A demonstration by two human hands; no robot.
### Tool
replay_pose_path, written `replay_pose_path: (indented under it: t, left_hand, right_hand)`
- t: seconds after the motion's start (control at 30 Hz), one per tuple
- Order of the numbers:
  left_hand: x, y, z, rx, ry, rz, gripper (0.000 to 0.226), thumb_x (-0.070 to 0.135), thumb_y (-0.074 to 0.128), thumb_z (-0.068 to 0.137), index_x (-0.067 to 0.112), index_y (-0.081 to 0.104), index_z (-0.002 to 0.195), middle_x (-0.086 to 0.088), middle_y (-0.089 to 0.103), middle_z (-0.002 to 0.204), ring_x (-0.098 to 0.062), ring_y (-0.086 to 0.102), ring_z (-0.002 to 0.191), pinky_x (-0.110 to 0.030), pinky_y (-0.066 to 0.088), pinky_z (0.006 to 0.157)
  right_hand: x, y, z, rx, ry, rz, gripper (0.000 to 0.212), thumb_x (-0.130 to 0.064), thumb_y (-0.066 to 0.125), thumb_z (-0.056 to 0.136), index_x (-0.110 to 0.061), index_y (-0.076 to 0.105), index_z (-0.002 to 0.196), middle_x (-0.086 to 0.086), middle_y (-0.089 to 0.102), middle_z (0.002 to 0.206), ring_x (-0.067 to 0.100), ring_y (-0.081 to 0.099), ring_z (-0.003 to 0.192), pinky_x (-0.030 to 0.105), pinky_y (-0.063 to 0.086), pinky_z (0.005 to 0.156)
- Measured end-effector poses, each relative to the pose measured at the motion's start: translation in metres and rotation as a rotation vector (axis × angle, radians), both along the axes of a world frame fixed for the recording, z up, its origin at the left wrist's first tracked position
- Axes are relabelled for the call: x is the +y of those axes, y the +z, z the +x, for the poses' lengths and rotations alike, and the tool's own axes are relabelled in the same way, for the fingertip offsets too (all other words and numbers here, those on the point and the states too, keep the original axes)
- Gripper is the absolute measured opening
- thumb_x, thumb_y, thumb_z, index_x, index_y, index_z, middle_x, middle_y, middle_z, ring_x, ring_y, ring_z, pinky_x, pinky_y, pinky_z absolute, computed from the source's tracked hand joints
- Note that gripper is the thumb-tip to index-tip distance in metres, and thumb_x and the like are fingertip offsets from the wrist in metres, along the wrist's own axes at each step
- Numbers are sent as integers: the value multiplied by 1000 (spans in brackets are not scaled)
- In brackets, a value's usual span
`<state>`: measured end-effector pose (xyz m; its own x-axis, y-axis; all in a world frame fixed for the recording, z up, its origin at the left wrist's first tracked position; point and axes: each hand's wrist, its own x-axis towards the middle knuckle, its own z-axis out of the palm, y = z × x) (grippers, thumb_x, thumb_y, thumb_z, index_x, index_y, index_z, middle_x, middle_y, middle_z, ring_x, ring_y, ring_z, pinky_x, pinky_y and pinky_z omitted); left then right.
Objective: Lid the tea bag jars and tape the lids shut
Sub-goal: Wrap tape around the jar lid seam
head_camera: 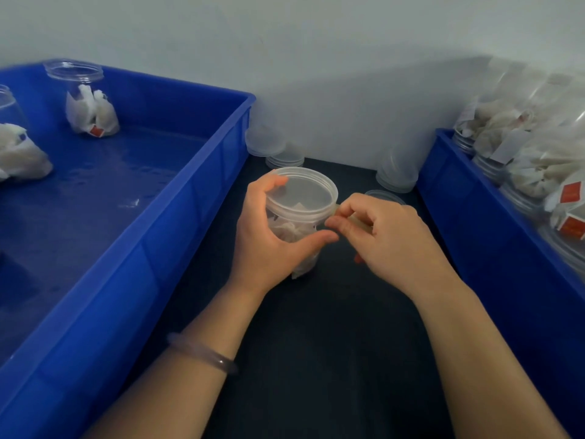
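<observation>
Tea bag jar (292, 231) is set upright near the middle of the dark desk (316, 343), between two blue bins, and white tea bags can be seen through its clear wall. A translucent lid (304, 193) is seated on its mouth. The jar is held by the left grip (269, 245): the thumb is curled round the near side of the body, while the fingers are wrapped over the far side and reach the lid's rim. A pale strip of tape (357, 222) is pinched between thumb and forefinger of the right grip (392, 239), whose other fingers are curled in; the strip's free end is brought against the right side of the lid's rim. A bracelet (202, 353) is worn on the left forearm.

In the left bin (177, 217) an unlidded jar (85, 99) with tea bags is stood near the far wall, and a second jar (12, 147) is cut off by the picture's left edge. The right bin (474, 217) is heaped with clear jars of tea bags, several lying on their sides. Spare lids are stacked at the back of the desk against the wall, one stack (278, 150) beside the left bin and another stack (397, 175) beside the right bin. A single lid (384, 195) is partly hidden just behind the right grip.
</observation>
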<state>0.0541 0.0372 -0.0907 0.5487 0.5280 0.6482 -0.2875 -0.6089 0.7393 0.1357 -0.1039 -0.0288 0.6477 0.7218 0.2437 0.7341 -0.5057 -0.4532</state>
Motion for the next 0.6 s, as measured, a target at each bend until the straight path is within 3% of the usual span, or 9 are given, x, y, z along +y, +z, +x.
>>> replay_pose_path:
  t: [0.2, 0.6]
  left_hand:
    - [2, -2, 1, 5, 8, -2, 80, 53, 79, 58, 21, 40, 121, 20, 44, 117, 8, 45, 111, -9, 37, 92]
    - [5, -3, 0, -31, -10, -14, 60, 44, 71, 72, 22, 42, 120, 20, 46, 116, 4, 47, 111, -10, 39, 91]
  right_hand:
    - [1, -1, 0, -10, 0, 10, 25, -54, 48, 89, -31, 58, 86, -12, 61, 73, 17, 63, 70, 44, 52, 68]
    - [2, 3, -4, -2, -17, -4, 37, -62, 38, 83, -32, 57, 87, -12, 59, 70, 14, 62, 67, 44, 53, 65]
